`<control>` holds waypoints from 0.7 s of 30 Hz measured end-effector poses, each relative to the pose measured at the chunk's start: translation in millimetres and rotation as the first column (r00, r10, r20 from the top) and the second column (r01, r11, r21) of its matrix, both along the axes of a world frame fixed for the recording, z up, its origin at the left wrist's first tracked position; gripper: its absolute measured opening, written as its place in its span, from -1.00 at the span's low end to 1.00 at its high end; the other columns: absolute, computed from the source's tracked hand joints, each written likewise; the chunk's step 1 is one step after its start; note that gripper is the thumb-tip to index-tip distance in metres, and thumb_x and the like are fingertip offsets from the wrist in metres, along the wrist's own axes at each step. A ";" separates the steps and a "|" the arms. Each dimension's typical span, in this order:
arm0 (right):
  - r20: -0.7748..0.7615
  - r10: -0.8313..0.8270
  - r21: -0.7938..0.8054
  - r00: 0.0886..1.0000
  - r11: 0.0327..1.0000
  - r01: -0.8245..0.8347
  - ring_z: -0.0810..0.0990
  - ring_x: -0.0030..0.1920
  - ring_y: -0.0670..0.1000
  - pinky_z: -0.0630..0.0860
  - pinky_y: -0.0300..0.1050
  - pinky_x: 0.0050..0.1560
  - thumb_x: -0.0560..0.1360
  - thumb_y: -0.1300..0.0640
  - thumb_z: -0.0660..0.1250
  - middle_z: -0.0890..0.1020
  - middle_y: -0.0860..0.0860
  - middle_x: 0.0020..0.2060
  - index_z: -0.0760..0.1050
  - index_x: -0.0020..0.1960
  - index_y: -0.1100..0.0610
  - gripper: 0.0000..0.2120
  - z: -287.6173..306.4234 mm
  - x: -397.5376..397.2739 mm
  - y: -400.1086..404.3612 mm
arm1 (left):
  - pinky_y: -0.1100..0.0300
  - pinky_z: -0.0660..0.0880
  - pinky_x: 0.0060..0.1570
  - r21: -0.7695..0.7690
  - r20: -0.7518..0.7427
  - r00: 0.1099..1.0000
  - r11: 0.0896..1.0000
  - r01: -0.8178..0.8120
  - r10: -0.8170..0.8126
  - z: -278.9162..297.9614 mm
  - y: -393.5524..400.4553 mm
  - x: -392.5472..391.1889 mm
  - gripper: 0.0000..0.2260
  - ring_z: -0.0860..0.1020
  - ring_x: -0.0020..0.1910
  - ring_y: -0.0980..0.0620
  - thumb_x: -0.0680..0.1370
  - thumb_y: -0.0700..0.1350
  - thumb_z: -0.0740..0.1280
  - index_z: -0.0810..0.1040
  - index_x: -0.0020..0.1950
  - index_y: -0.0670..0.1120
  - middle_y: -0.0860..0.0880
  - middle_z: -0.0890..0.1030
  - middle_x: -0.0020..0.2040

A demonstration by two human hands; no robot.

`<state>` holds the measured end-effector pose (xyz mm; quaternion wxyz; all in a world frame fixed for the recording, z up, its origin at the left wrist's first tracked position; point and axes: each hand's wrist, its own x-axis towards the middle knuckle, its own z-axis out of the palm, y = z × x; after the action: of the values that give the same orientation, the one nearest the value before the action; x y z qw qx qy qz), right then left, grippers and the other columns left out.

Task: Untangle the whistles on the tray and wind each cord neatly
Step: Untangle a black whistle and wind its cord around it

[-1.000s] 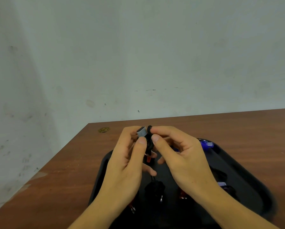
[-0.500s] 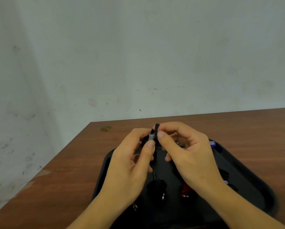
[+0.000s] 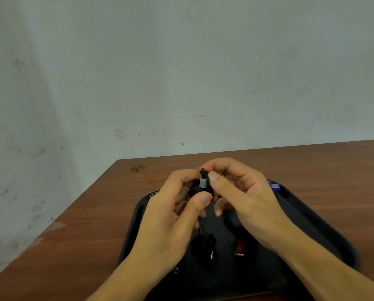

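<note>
Both hands are raised above a black tray (image 3: 312, 216) on the brown table. My left hand (image 3: 171, 216) grips a small black whistle (image 3: 200, 186) with a grey mouthpiece, thumb under it. My right hand (image 3: 244, 198) pinches the black cord at the whistle's top between thumb and forefinger. On the tray below lie a black whistle with wound cord (image 3: 204, 241), a red whistle (image 3: 239, 248) and, at the far right corner, a blue whistle (image 3: 274, 185). Other parts of the tray are hidden by my wrists.
The wooden table (image 3: 90, 224) runs up to a pale wall behind and ends at an edge on the left. A small brass-coloured round mark (image 3: 137, 168) sits near the table's far left corner.
The grey mouthpiece has turned from sideways to upright between my fingers. My right hand has shifted its pinch to the cord at the whistle's top, and both hands have drifted slightly right.
</note>
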<state>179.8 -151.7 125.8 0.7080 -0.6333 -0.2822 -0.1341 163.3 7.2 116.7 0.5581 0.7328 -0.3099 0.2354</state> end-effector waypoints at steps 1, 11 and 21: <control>0.003 -0.002 0.001 1.000 1.000 0.002 0.61 -0.31 -0.07 0.54 -0.21 -0.41 0.50 0.13 0.34 0.68 -0.01 -0.18 0.65 0.04 0.09 -0.84 -0.2 -0.4 0.3 | 0.28 0.51 -0.33 -0.026 -0.007 1.000 1.000 0.011 -0.011 -0.4 0.2 0.3 -0.73 0.62 -0.31 0.03 0.55 -0.06 0.36 0.46 0.22 0.18 0.03 0.65 -0.13; -0.048 0.044 0.024 0.998 0.999 -0.042 0.60 -0.32 0.02 0.54 -0.22 -0.35 0.50 0.03 0.33 0.67 0.22 -0.17 0.69 0.05 0.07 -0.78 -3.6 -2.4 6.3 | 0.15 0.56 -0.36 -0.045 0.057 0.996 0.997 0.071 -0.068 1.1 2.1 2.5 -0.79 0.63 -0.32 -0.07 0.60 -0.13 0.32 0.50 0.19 0.12 -0.03 0.62 -0.13; -0.009 -0.079 -0.115 0.997 0.990 0.077 0.63 -0.21 -0.09 0.57 -0.18 -0.27 0.50 -0.06 0.29 0.64 -0.04 -0.11 0.68 0.11 -0.06 -0.73 -11.3 -0.5 8.8 | 0.08 0.54 -0.42 -0.195 -0.028 0.992 0.974 0.115 -0.122 0.5 4.7 7.5 -0.84 0.61 -0.38 -0.19 0.59 -0.13 0.29 0.45 0.14 0.06 -0.16 0.60 -0.15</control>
<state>179.3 -142.9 114.5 0.6666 -0.6845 -0.2595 -0.1409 170.7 11.9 117.3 0.6458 0.6599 -0.3175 0.2160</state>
